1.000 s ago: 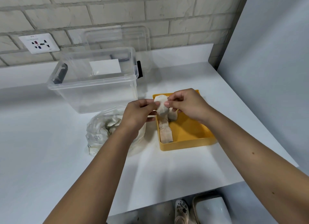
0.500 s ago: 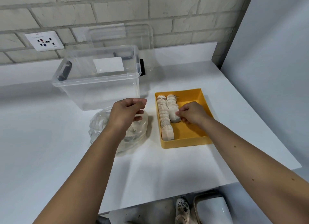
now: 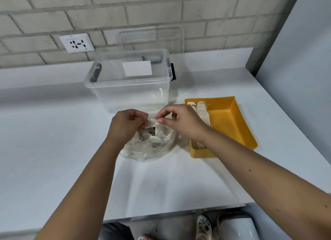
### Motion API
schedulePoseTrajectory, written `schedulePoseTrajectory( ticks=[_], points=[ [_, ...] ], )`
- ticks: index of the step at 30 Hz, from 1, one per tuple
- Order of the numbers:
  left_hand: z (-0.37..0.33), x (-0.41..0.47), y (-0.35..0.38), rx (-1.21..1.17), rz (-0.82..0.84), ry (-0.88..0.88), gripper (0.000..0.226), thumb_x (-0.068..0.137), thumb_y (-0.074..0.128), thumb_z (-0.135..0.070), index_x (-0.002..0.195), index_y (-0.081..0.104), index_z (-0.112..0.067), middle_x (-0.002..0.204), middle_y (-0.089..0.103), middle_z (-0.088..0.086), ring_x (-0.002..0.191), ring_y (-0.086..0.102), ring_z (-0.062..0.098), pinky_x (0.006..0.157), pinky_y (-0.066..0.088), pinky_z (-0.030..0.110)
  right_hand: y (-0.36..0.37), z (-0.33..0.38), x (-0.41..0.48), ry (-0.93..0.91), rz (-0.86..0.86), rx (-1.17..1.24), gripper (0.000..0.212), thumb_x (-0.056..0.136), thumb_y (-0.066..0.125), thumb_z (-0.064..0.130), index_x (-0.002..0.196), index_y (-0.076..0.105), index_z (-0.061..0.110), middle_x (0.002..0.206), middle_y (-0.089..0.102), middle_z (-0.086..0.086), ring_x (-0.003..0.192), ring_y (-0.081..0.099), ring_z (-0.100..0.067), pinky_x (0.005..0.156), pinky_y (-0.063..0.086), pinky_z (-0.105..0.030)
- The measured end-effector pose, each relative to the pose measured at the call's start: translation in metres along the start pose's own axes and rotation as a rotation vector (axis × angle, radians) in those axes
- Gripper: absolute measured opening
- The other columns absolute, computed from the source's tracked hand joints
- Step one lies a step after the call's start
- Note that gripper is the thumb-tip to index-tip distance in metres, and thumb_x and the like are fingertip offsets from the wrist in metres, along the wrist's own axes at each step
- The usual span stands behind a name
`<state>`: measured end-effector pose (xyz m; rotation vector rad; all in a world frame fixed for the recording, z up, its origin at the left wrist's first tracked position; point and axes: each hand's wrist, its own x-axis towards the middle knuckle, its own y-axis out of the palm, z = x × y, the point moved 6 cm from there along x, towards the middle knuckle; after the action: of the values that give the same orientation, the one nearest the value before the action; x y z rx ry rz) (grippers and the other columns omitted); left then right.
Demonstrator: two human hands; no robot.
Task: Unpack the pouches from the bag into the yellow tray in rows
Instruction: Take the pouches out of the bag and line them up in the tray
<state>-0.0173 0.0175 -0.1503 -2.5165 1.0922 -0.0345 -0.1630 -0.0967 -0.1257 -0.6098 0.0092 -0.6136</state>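
A clear plastic bag (image 3: 150,146) full of pale pouches sits on the white table in front of the storage box. My left hand (image 3: 125,126) grips the left side of the bag's mouth with curled fingers. My right hand (image 3: 180,121) pinches the right edge of the bag's mouth between thumb and forefinger. The mouth is held apart, and pouches (image 3: 149,135) show inside. To the right lies the yellow tray (image 3: 231,121), with pouches (image 3: 202,111) lined up in rows along its left side. My right wrist hides part of those rows.
A clear storage box (image 3: 125,91) stands just behind the bag, its lid (image 3: 152,40) leaning on the brick wall. A wall socket (image 3: 76,43) is at the back left. A grey panel borders the table on the right. Below the front edge are a white bin (image 3: 236,229) and shoes.
My right hand has left the pouch row in the tray and moved left to the bag's mouth. My left hand has dropped onto the bag's opening.
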Motion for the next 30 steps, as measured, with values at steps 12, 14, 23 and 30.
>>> schedulePoseTrajectory(
  ticks=[12,14,23,30],
  points=[
    [0.019,-0.005,0.027,0.682,0.093,0.060,0.015,0.089,0.066,-0.026,0.099,0.076,-0.026,0.101,0.073,-0.004,0.095,0.065,0.017,0.082,0.051,0.030,0.029,-0.018,0.000,-0.030,0.241,-0.795,0.022,0.096,0.051,0.030,0.105,0.070,0.035,0.108,0.072,0.012,0.100,0.062,-0.014,0.093,0.026,-0.036],
    [0.020,-0.001,0.036,0.781,0.085,-0.008,0.016,0.090,0.061,-0.030,0.096,0.074,-0.024,0.098,0.072,-0.004,0.091,0.064,0.017,0.071,0.047,0.029,0.028,-0.019,0.000,-0.009,0.227,-0.789,0.023,0.096,0.051,0.029,0.105,0.070,0.035,0.107,0.073,0.011,0.100,0.063,-0.014,0.095,0.026,-0.035],
    [0.030,0.006,0.055,0.744,0.038,-0.129,0.014,0.088,0.061,-0.028,0.085,0.073,-0.022,0.088,0.070,-0.003,0.084,0.066,0.019,0.067,0.046,0.025,0.021,-0.022,-0.001,0.056,0.183,-0.684,0.021,0.096,0.053,0.030,0.104,0.072,0.033,0.099,0.073,0.009,0.100,0.062,-0.014,0.101,0.026,-0.035],
    [0.013,-0.007,0.026,0.288,0.071,-0.072,0.024,0.077,0.081,-0.027,0.068,0.072,-0.008,0.063,0.069,0.003,0.057,0.059,0.014,0.063,0.048,0.025,0.008,-0.019,-0.001,0.044,0.135,-0.693,0.021,0.096,0.054,0.032,0.107,0.072,0.034,0.100,0.073,0.011,0.098,0.063,-0.013,0.104,0.029,-0.039]
  ],
)
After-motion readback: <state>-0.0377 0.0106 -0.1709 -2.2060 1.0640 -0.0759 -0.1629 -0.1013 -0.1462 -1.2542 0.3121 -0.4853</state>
